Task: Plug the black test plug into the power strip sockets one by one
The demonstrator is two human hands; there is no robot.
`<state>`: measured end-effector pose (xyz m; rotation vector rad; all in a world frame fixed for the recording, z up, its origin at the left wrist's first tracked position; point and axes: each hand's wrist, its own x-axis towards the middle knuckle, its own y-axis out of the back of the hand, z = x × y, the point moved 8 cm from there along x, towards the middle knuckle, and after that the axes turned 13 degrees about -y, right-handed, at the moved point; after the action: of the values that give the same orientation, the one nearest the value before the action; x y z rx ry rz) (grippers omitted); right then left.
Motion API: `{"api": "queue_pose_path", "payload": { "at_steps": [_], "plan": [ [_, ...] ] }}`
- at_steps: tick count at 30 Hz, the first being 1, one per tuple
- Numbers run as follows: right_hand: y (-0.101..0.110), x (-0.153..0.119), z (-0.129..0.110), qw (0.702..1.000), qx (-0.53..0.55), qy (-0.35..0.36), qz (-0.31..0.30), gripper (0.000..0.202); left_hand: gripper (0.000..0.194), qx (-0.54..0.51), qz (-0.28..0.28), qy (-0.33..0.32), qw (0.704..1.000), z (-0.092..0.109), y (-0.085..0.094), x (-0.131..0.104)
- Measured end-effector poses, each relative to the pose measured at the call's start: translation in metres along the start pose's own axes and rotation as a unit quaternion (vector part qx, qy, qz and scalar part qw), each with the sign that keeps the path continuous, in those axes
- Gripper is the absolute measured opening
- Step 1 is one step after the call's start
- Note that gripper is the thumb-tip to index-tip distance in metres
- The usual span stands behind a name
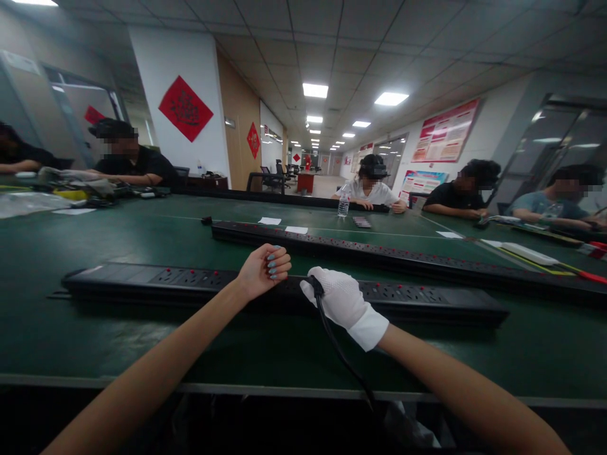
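My bare left hand, with blue nails, is curled closed above the middle of a long black power strip. Nothing shows between its fingers. To its right, my right hand wears a white dotted glove and grips a black plug. The plug's black cable hangs down over the table's near edge. The strip lies crosswise on the green table, with several sockets and red switches facing up. Both hands hide its middle part.
Behind lies a second long power strip, running off to the right. White paper slips, a water bottle and a small stack sit farther back. Several people are seated around the table. Cables and tools are piled at far left.
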<state>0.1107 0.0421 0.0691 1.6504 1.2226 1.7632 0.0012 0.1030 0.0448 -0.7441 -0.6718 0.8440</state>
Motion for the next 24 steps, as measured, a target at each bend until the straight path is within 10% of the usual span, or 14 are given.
{"api": "queue_pose_path", "payload": {
  "at_steps": [24],
  "plan": [
    [-0.0029, 0.0000, -0.0005, 1.000, 0.004, -0.001, -0.002, 0.032, 0.029, -0.003, -0.012, -0.007, 1.000, 0.0016, 0.0002, 0.0002]
  ]
}}
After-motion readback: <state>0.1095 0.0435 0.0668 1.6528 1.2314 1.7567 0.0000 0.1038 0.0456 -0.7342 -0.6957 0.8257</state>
